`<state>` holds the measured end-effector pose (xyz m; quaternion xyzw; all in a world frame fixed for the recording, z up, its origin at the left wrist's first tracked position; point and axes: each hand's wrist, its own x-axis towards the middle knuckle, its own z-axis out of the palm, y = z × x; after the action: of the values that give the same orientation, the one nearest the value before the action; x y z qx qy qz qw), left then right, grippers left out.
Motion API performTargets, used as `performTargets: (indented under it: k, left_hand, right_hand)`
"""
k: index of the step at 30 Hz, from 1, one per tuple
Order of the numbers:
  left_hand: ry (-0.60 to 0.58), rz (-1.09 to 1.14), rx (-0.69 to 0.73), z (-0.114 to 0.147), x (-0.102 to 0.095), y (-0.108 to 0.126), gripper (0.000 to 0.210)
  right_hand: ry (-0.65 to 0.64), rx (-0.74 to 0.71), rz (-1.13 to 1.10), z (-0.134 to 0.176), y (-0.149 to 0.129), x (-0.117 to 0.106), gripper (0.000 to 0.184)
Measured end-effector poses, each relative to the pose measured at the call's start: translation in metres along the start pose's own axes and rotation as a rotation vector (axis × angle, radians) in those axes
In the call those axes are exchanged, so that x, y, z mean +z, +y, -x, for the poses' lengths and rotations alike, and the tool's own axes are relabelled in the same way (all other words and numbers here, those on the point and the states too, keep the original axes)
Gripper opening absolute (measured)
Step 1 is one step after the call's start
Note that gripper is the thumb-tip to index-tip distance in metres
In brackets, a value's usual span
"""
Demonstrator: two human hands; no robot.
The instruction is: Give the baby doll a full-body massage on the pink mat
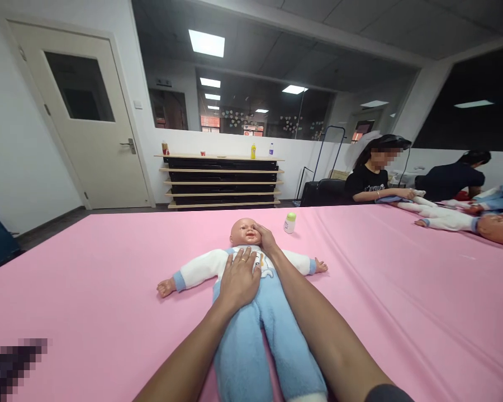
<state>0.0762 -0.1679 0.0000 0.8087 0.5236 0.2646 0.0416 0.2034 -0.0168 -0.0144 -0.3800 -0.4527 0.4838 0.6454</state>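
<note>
A baby doll [245,318] in a white top and light blue trousers lies on its back, arms spread, head at the far end. My left hand [240,276] rests flat on the doll's chest, fingers stretched out, a ring on one finger. Against the side of the doll's face lies my right hand [266,239], its palm on the cheek; some of its fingers are hidden beside the head. Behind the doll's head, a little to the right, stands a small white bottle [290,223] with a green cap, touched by neither hand.
A pink cloth [88,279] covers the table, wrinkled on the right. At the far right, a person [371,173] handles another doll [452,220], with a second person [455,176] beyond. A shelf [222,157] with bottles stands by the back wall. A dark pixelated shape [12,363] is at lower left.
</note>
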Motion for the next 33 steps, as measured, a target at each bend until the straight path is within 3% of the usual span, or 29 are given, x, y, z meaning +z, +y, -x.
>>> performTargets:
  k: [6, 10, 14, 17, 19, 22, 28, 33]
  left_hand:
    - [0.036, 0.039, 0.005, 0.001, -0.001, -0.004, 0.044]
    - [0.163, 0.155, -0.025, -0.012, -0.015, -0.010, 0.045]
    - [0.357, 0.242, -0.177, -0.065, -0.033, -0.024, 0.048]
    - [0.432, 0.398, -0.272, -0.115, -0.029, -0.040, 0.052]
    - [0.407, 0.519, -0.308, -0.138, -0.019, -0.051, 0.051]
    - [0.294, 0.718, -0.361, -0.150, 0.001, -0.066, 0.047]
    - [0.287, 1.157, -0.397, -0.136, 0.027, -0.095, 0.059]
    - [0.207, 1.415, -0.375, -0.132, 0.034, -0.100, 0.061]
  right_hand:
    - [-0.017, -0.069, -0.021, -0.003, 0.010, -0.003, 0.038]
    - [-0.016, -0.085, -0.025, -0.002, 0.012, -0.001, 0.037]
    - [-0.010, -0.084, -0.026, -0.002, 0.013, 0.002, 0.040]
    - [0.017, -0.087, -0.026, -0.002, 0.013, 0.002, 0.049]
    - [0.017, -0.095, -0.029, -0.001, 0.014, 0.002, 0.055]
    - [-0.013, -0.117, -0.013, -0.001, 0.014, 0.002, 0.061]
    - [-0.056, -0.102, 0.095, -0.001, 0.008, 0.003, 0.062]
    - [-0.076, -0.085, 0.121, 0.003, -0.001, 0.004, 0.063]
